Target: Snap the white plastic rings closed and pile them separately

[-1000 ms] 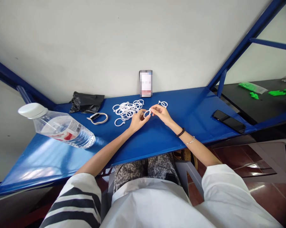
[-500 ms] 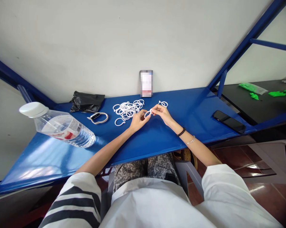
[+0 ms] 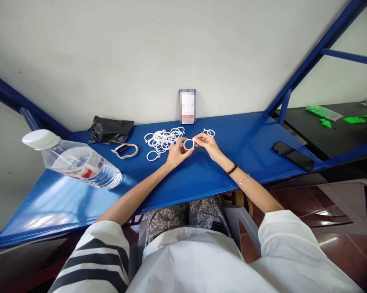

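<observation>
Both hands grip one white plastic ring point(image 3: 184, 148) just above the blue table. My left hand point(image 3: 176, 155) has its thumb and fingers closed around the ring's left side. At the ring's upper right, where a small knob or clasp seems to sit, my right hand point(image 3: 208, 144) pinches it between thumb and fingertips. A pile of similar white rings point(image 3: 163, 140) lies to the left of my left hand, with a single ring point(image 3: 153, 156) at its near edge. Beyond my right hand rests another small group of white rings point(image 3: 210, 132).
A phone point(image 3: 188, 106) leans upright on the wall. To the left are a water bottle point(image 3: 82, 165), a black plastic bag point(image 3: 110, 130) and a watch point(image 3: 125, 151). A second phone point(image 3: 293, 155) lies on the blue table point(image 3: 241, 142) at right. Green pieces point(image 3: 325, 113) lie on a dark table.
The ring between my hands has been turned, so its round opening now faces the camera more fully. My left fingers have opened slightly wider around it; my right hand has barely moved.
</observation>
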A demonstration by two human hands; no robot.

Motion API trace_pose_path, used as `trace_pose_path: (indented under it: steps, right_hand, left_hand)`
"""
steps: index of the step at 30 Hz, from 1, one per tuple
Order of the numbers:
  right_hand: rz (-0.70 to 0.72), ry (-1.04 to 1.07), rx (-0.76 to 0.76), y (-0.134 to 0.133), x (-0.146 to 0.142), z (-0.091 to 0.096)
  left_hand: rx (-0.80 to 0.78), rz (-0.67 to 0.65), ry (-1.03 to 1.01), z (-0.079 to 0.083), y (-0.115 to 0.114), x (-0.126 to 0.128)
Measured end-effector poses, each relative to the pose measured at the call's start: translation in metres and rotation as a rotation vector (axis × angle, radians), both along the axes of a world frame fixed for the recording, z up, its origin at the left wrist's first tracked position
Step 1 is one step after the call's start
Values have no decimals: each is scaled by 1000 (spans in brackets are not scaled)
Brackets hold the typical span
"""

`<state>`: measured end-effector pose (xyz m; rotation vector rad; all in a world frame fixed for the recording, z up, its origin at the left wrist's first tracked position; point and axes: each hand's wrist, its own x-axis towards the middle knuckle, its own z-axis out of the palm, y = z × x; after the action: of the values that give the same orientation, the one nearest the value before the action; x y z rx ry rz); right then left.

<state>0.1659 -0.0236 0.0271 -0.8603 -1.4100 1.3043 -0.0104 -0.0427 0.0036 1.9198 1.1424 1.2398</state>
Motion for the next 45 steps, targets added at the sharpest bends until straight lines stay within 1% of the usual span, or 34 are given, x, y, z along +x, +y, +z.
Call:
trace_pose_path:
  steps: [6, 13, 18, 23, 29, 34, 41, 45]
  right_hand:
    - [7, -53, -7, 2, 0, -2]
    - [26, -65, 14, 6, 1, -7]
    - [11, -79, 67, 6, 1, -9]
    - [-5, -138, 139, 5, 1, -10]
    - [-79, -292, 277, 2, 0, -8]
    - [-141, -450, 378, 0, 0, -5]
    - [-135, -576, 436, 0, 2, -5]
    - [-163, -618, 457, 1, 2, -8]
  left_hand:
    - [26, 29, -61, -5, 2, 1]
    - [52, 42, -57, -4, 1, 0]
    - [76, 44, -39, -4, 1, 0]
    - [94, 43, -33, -5, 1, 0]
    - [112, 50, -37, -5, 2, 0]
    - [90, 50, -37, -4, 2, 0]
    - [72, 34, -32, -6, 4, -1]
    - [70, 0, -36, -7, 4, -1]
